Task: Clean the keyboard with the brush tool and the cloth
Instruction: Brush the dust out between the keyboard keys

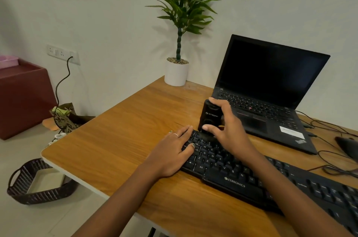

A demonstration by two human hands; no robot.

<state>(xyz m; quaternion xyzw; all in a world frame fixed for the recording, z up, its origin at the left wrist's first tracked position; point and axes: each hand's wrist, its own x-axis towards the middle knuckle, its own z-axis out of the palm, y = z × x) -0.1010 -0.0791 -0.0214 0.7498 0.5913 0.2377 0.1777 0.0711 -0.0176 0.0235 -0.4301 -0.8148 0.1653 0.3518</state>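
A black Zebronics keyboard (242,176) lies slanted across the wooden desk (126,130). My right hand (226,130) grips a black brush tool (208,116), held upright with its lower end on the keyboard's top left keys. My left hand (172,151) lies flat over the keyboard's left end, fingers straight, thumb on the keys. No cloth is in view.
An open black laptop (271,85) stands behind the keyboard, with cables (329,159) and a dark mouse (346,145) to the right. A white potted plant (176,73) sits at the desk's far corner. On the floor to the left are a dark woven basket (38,190) and a maroon box (23,97).
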